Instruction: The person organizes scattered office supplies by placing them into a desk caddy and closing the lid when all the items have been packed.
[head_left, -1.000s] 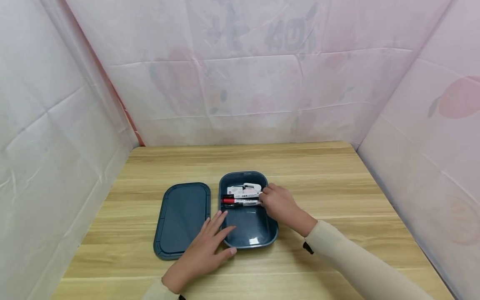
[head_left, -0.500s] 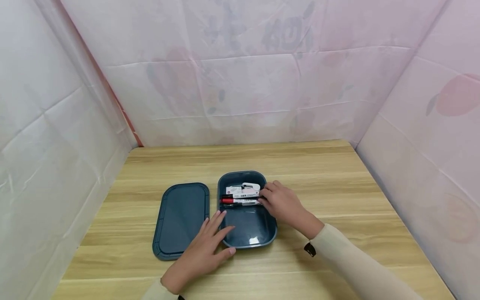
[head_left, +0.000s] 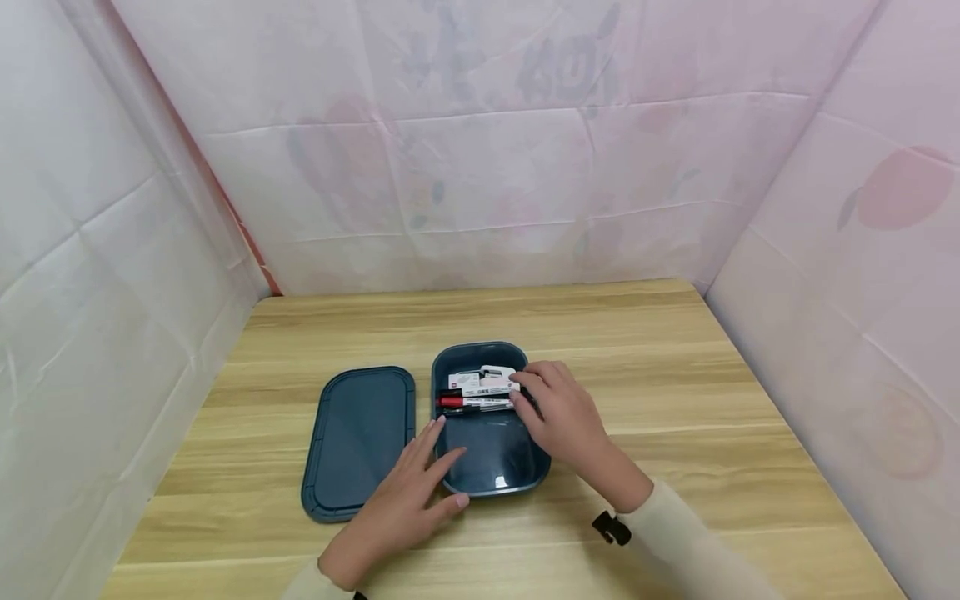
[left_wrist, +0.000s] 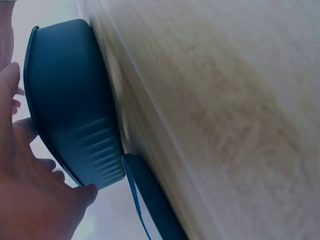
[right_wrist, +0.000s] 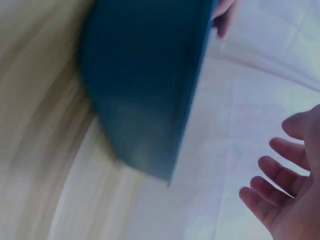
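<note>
A dark blue plastic box [head_left: 498,454] stands on the table without its lid. Across its far half lie a red-capped marker [head_left: 452,402], a black-capped marker [head_left: 480,391] and a slim dark pen [head_left: 467,410]. Behind them are a small white packet [head_left: 462,381] and a white piece [head_left: 498,372] with a loop-like outline. My left hand [head_left: 401,496] rests at the box's near left rim, fingers spread; the left wrist view shows its fingertips along the rim. My right hand [right_wrist: 295,185] hovers off the box's right rim, fingers loosely bent, holding nothing.
The matching dark blue lid [head_left: 360,442] lies flat on the wooden table [head_left: 637,333], just left of the box. Pale printed cloth [head_left: 480,192] hangs around the table's back and sides. A black strap buckle [head_left: 611,528] hangs at my right sleeve.
My right hand has let go at the right ends of the markers; its fingers have loosened and come up at the box's right rim. My left hand has stayed at the left rim.
</note>
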